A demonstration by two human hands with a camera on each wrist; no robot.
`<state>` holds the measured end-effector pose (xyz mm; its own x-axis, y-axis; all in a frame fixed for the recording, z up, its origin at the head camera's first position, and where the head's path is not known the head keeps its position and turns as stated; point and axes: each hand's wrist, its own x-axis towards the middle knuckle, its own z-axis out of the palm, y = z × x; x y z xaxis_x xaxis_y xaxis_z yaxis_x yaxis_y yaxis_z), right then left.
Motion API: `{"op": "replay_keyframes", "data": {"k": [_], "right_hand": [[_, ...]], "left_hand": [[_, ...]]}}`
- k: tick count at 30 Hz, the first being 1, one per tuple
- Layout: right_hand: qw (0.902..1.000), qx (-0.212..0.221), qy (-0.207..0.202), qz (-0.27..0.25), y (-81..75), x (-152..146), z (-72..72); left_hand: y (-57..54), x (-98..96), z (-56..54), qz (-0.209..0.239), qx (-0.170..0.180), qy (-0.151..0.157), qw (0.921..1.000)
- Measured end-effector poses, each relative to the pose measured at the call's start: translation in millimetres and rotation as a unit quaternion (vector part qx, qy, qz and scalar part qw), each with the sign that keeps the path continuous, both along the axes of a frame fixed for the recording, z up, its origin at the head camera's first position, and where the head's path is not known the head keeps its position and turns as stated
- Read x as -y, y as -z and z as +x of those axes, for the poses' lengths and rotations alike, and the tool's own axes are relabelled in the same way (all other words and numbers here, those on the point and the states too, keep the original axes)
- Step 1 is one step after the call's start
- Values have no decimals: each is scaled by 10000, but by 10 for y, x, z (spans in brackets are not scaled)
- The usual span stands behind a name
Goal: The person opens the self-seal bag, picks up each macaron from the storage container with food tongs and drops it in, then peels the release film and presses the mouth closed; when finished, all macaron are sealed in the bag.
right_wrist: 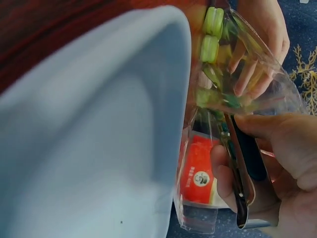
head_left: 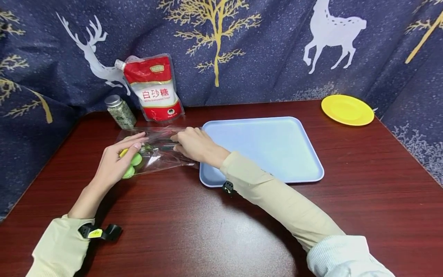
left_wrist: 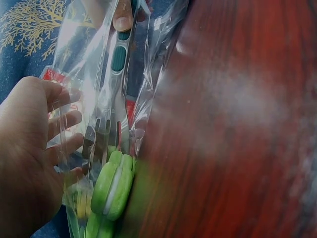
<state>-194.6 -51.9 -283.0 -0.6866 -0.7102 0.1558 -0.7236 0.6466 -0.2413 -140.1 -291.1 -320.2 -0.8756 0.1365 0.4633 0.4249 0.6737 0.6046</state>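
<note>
My right hand (head_left: 195, 144) grips metal tongs (left_wrist: 119, 74) with green pads on the arms, its thumb and fingers around the handle. Their slotted tips reach into a clear plastic bag (head_left: 155, 161) lying left of the tray. Inside it, green macarons (left_wrist: 113, 186) with a pale filling lie right at the tong tips, with something yellow beside them. At the bag's left end, my left hand (head_left: 115, 157) rests against the plastic, fingers extended and slightly bent. In the left wrist view those fingers (left_wrist: 64, 119) show partly through the film.
A pale blue tray (head_left: 263, 150) lies to the right, partly under my right forearm. Behind the bag stand a red and white sugar pouch (head_left: 155, 90) and a glass jar (head_left: 121, 113) with a metal lid. A yellow plate (head_left: 347, 110) sits at the far right.
</note>
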Motion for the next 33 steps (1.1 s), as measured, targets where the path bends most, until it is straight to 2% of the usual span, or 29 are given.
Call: {"op": "replay_keyframes", "data": {"k": [6, 10, 15, 19, 21, 24, 28, 33], "right_hand": [[10000, -67, -52, -15, -7, -185, -25], [9995, -105, -288, -44, -23, -437, 19], [9957, -64, -788, -479, -26, -1147, 130], [9922, -217, -893, -837, -92, -1899, 251], [9921, -456, -745, -898, -127, -2260, 321], [9913, -846, -303, -964, -182, -2766, 422], [9864, -1223, 629, -903, -271, -3322, 520], [9714, -1420, 1814, -581, -330, -3818, 513]], "left_hand": [[14, -91, -35, 41, -3, 130, 9999], [24, -78, 41, 29, -19, 78, 10000], [0, -61, 103, 18, -34, 13, 10000], [-23, -61, 98, -13, -25, -18, 10000], [-23, -50, 106, -13, -22, -43, 10000], [-23, -31, 120, 12, -44, -77, 10000], [-26, -24, 110, 14, -100, -90, 9999], [-19, -63, 70, 7, -109, -78, 9999]]}}
